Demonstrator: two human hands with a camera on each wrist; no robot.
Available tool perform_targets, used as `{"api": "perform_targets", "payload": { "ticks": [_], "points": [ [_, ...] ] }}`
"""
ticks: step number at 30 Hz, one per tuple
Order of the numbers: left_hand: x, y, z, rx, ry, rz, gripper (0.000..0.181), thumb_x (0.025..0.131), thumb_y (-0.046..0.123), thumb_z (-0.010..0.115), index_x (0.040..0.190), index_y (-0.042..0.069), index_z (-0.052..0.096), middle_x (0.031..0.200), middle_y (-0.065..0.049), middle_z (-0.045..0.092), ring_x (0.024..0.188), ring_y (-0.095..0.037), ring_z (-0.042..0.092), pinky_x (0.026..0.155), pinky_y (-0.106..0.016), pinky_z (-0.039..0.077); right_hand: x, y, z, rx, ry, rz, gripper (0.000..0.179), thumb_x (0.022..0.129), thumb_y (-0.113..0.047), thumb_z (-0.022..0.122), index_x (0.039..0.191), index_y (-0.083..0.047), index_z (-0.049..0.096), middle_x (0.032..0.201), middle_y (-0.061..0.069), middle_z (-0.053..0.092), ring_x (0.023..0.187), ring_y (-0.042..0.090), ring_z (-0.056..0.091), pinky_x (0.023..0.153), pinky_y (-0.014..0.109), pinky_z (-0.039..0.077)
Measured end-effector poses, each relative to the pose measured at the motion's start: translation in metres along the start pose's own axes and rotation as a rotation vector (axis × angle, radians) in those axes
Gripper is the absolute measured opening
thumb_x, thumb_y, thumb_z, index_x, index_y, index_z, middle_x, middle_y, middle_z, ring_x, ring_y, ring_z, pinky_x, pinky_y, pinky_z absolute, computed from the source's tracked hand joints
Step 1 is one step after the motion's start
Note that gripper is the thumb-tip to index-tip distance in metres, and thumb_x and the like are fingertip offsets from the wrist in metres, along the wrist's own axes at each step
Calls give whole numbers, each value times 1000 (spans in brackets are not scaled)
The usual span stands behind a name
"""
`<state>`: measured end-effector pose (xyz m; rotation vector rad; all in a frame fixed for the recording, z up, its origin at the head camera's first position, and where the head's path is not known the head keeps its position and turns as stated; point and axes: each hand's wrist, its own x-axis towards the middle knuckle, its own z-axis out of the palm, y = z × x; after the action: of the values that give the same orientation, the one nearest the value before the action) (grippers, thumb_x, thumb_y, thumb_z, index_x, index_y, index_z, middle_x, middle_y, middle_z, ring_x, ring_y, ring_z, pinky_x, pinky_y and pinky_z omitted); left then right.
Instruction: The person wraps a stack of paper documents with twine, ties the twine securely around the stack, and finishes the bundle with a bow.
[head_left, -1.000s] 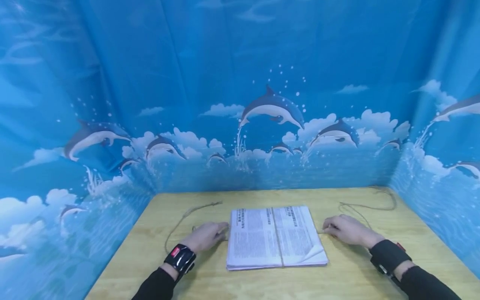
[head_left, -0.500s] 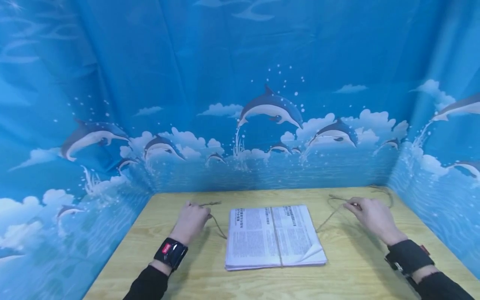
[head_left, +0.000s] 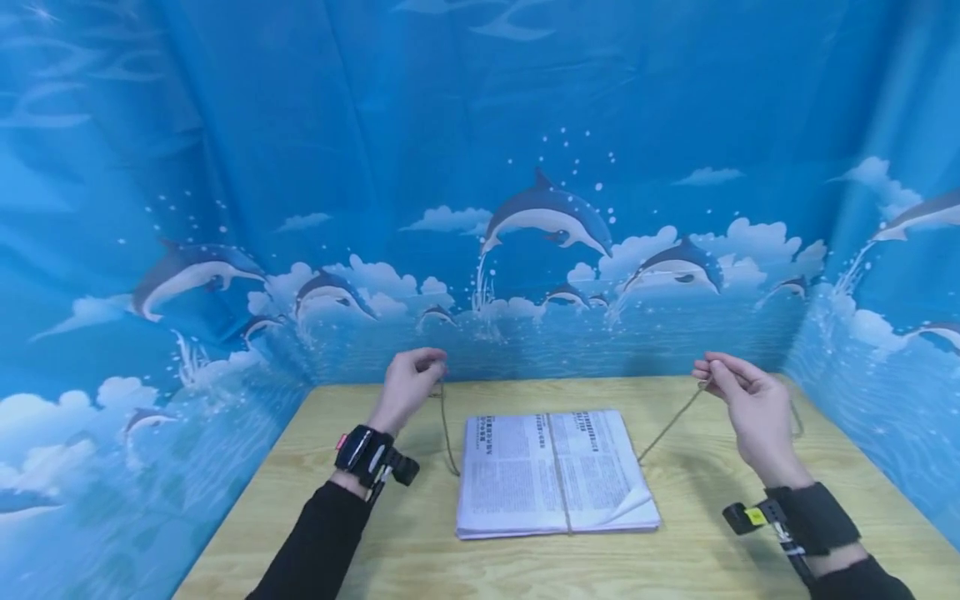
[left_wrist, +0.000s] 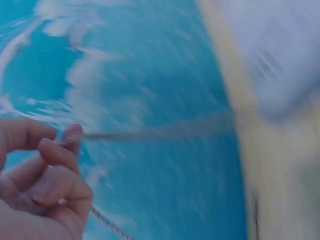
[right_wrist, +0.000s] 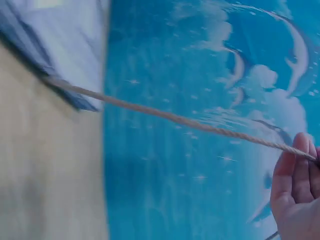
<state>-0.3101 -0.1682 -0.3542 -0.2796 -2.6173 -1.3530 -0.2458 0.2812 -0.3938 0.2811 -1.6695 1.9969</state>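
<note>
Twine (head_left: 672, 422) runs lifted at both sides.
I read the left hand (head_left: 405, 385), pinching twine, raised to 10 o'clock of the newspaper stack (head_left: 510, 483), itself unmoved at the head view's 5 o'clock; the right hand (head_left: 756, 412), risen to 2 o'clock, pinches likewise. I judge slack reduced, chiefly rightward.

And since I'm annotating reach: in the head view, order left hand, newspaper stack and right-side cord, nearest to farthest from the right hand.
1. Right-side cord: pinched in the right hand.
2. Newspaper stack: to that hand's left.
3. Left hand: farther left, past the stack.
</note>
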Motion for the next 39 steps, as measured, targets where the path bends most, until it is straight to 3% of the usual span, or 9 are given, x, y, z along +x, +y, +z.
{"api": "perform_targets", "payload": {
  "ticks": [3,10,17,20,23,29,33,36,39],
  "points": [
    [13,29,-2,-75,-13,-2,25,101,22,55,121,14,68,104,-6,70,72,-21,58,56,-29,40,0,-6,4,7,18,-6,25,97,-12,60,119,-3,67,96,-4,76,86,6,71,75,18,55],
    [48,107,1,0,-53,197,26,103,20,52,122,12,68,102,-3,70,80,-20,61,55,-30,37,-2,-12,3,26,-4,-14,25,97,-11,59,119,-1,67,96,-3,76,86,7,71,74,18,55],
    [69,195,34,22,-70,319,26,102,19,54,123,11,68,111,-1,70,72,-14,57,57,-27,40,-2,-16,4,91,10,-62,23,96,-6,59,116,4,67,93,1,76,78,10,72,71,20,56],
    [71,217,54,3,-113,367,28,102,18,53,125,10,66,117,-3,68,89,-12,62,67,-26,45,-3,-19,6,92,17,-75,24,96,-6,59,116,5,66,94,2,76,77,11,72,70,20,56],
    [72,229,78,12,-140,383,30,103,19,50,129,11,63,121,-3,66,100,-10,61,71,-24,44,-4,-24,5,81,37,-88,26,96,-6,59,118,8,65,94,2,76,78,11,72,70,20,56],
    [68,235,131,89,-202,404,35,103,18,48,137,17,57,129,0,62,64,-13,49,54,-21,34,-3,-36,-7,79,91,-108,32,97,-7,58,123,11,60,98,4,76,82,12,71,72,20,56],
    [61,225,160,124,-305,419,35,103,17,49,138,19,56,134,3,60,95,-8,61,72,-16,45,-2,-42,-16,-13,124,-51,35,97,-15,59,127,4,61,100,-3,75,85,7,66,71,14,51],
    [57,216,177,58,-373,419,36,104,16,48,138,19,55,136,3,59,118,-8,59,87,-16,47,0,-44,-19,-59,147,-3,35,97,-19,60,126,-1,63,98,-7,75,83,7,60,67,13,47],
    [51,210,196,-83,-434,373,35,105,15,45,139,18,55,136,2,59,106,-7,64,82,-16,51,3,-44,-23,-30,150,-4,35,97,-18,60,127,-1,63,98,-5,75,83,8,58,66,14,47]
  ]
}}
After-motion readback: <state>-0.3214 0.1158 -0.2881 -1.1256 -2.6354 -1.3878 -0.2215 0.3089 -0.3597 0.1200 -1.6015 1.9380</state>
